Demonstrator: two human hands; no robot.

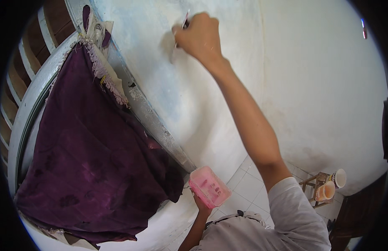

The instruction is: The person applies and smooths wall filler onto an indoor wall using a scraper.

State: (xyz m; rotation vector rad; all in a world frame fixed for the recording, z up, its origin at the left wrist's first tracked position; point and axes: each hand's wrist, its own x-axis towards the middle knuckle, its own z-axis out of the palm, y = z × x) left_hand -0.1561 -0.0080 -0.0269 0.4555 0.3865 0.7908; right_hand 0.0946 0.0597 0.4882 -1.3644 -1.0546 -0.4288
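My right hand (199, 38) is raised against the pale, patchy white-and-blue wall (156, 75), closed around a slim tool with a dark part (185, 23), mostly hidden by my fingers; it looks like a brush. Low in the middle, my left hand (199, 202) grips a pink translucent plastic tub (210, 186) from below, with smudges of pink inside it. To the left of both hands hangs a dark purple cloth (85, 138), gathered at the top with fringed, cream material, over a window or opening with a worn grey frame (160, 129).
Pale slats (33, 54) show at the upper left. At the lower right a wooden stool (309, 184) holds two buckets, one white (339, 178) and one orange inside (324, 191), beside dark wooden furniture (357, 209). Tiled floor (246, 190) lies below the wall.
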